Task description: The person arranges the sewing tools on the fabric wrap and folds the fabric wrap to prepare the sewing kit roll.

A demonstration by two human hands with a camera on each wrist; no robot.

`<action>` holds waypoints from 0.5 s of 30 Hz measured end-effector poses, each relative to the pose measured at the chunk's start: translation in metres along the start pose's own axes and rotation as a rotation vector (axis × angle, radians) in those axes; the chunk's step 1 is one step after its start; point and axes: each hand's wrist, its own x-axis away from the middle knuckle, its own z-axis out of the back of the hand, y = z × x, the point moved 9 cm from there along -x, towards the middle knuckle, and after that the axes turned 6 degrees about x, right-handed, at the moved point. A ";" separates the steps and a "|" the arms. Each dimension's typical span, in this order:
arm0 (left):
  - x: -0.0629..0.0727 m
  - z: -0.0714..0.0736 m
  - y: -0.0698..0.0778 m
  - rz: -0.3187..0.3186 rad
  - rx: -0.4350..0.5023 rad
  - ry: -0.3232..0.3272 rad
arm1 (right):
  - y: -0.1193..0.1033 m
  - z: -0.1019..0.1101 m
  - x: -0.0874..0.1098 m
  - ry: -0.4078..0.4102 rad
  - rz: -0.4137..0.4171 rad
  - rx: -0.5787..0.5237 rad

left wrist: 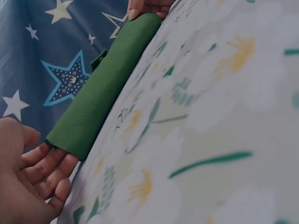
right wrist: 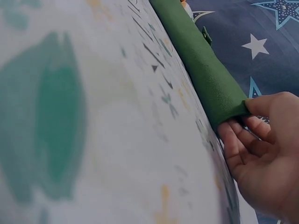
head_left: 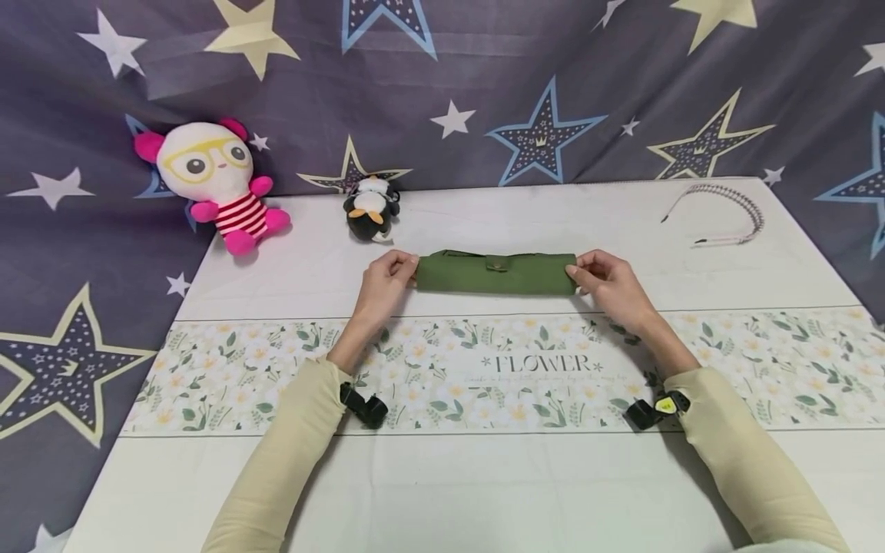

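Observation:
A long roll of green fabric (head_left: 494,276) with a small snap tab (head_left: 496,263) lies crosswise on the white table, beyond the flower-printed band. My left hand (head_left: 386,286) holds its left end; in the left wrist view the fingers (left wrist: 55,167) reach under the edge, the thumb close to the corner. At the opposite end my right hand (head_left: 611,286) pinches the fabric, thumb on top and fingers beneath, as the right wrist view shows. The underside of the roll is hidden.
A pink-and-white plush toy (head_left: 217,184) sits at the back left, beside a small penguin plush (head_left: 371,211). Towards the back right lies a headband (head_left: 750,211). A star-patterned curtain (head_left: 442,84) hangs behind the table (head_left: 456,491).

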 end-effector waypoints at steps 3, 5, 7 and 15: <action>0.000 0.000 0.001 0.004 0.038 -0.013 | 0.001 0.002 0.001 -0.002 -0.013 0.004; 0.001 0.000 0.002 0.004 0.043 -0.016 | 0.002 0.004 0.001 -0.001 -0.017 0.008; 0.001 0.002 0.002 0.003 0.039 -0.014 | 0.004 0.006 0.003 0.000 -0.021 0.000; 0.010 0.020 0.011 -0.093 -0.072 -0.005 | 0.008 0.021 0.008 0.009 0.007 -0.025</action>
